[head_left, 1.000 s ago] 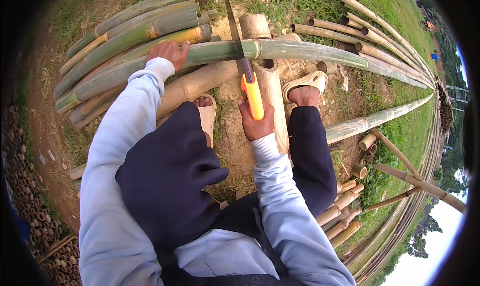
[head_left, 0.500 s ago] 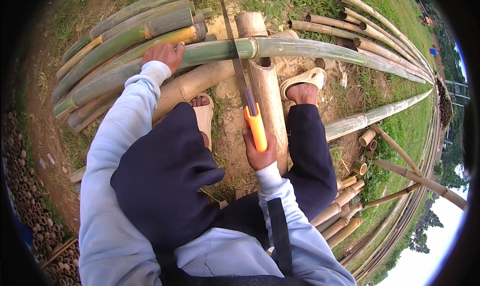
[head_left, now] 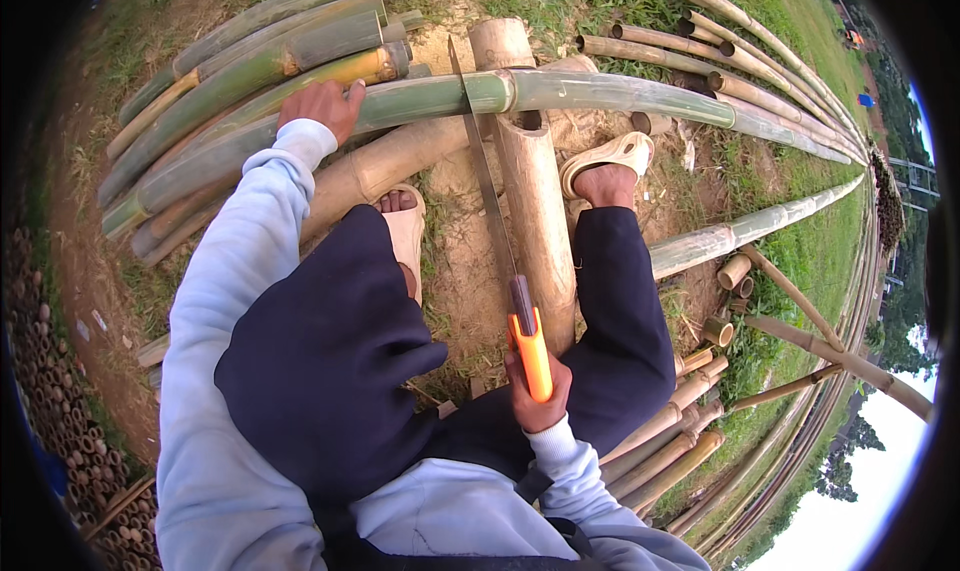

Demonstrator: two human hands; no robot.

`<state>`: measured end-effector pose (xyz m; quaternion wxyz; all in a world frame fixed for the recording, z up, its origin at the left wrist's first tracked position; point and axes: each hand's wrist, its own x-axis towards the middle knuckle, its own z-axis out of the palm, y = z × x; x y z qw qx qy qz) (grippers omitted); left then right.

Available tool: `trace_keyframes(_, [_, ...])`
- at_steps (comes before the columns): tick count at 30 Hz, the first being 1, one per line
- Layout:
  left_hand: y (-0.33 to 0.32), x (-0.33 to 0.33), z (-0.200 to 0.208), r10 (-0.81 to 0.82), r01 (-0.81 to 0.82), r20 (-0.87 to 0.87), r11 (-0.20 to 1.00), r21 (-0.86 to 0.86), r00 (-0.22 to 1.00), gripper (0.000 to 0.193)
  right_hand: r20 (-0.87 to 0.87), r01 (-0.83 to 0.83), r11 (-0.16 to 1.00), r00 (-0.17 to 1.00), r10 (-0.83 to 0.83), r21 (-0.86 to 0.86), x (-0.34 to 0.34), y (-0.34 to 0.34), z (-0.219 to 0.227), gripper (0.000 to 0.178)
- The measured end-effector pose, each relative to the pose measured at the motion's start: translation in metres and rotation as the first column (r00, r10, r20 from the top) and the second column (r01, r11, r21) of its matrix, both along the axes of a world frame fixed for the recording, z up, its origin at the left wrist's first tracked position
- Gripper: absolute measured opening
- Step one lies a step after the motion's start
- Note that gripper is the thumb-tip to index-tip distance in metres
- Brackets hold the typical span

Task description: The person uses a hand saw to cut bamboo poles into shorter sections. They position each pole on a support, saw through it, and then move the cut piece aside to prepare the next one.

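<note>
A long green bamboo pole (head_left: 590, 91) lies crosswise in front of me, resting over a notched bamboo support (head_left: 535, 191). My left hand (head_left: 322, 109) grips the pole from above, left of the saw, with the fingers wrapped over its far side. In my right hand (head_left: 540, 386) is the orange handle of a hand saw (head_left: 485, 171). Its long blade crosses the pole just left of a pale node, with the tip sticking out past the far side. Whether the teeth have cut into the pole is too small to tell.
Several cut green bamboo lengths (head_left: 290, 56) are stacked at the left. Long bamboo poles (head_left: 760, 51) lie on the grass at the far right, with short pieces (head_left: 670, 441) at the near right. My sandalled feet (head_left: 605, 176) stand on either side of the support.
My right hand has drawn the saw back toward me and slightly right, so less blade shows beyond the pole. My left hand keeps its hold, barely shifted.
</note>
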<state>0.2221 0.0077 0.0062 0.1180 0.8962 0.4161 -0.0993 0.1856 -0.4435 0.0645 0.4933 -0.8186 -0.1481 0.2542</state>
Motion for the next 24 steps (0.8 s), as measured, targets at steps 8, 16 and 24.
trace_keyframes(8, [0.003, 0.004, -0.009, -0.006, 0.005, 0.039, 1.000, 0.019, 0.999, 0.071, 0.159, -0.067, 0.988, 0.986, 0.044, 0.138, 0.091, 0.130, -0.045, 0.023])
trace_keyframes(16, [-0.001, 0.000, -0.004, 0.007, -0.007, 0.000, 1.000, 0.028, 1.000, 0.070, -0.030, -0.007, 0.997, 1.000, 0.005, -0.077, -0.025, -0.022, 0.017, 0.034])
trace_keyframes(24, [-0.003, 0.008, -0.006, -0.007, 0.002, 0.067, 0.997, 0.073, 0.998, 0.068, 0.190, -0.048, 0.987, 0.982, 0.018, 0.156, 0.103, 0.150, -0.059, 0.024])
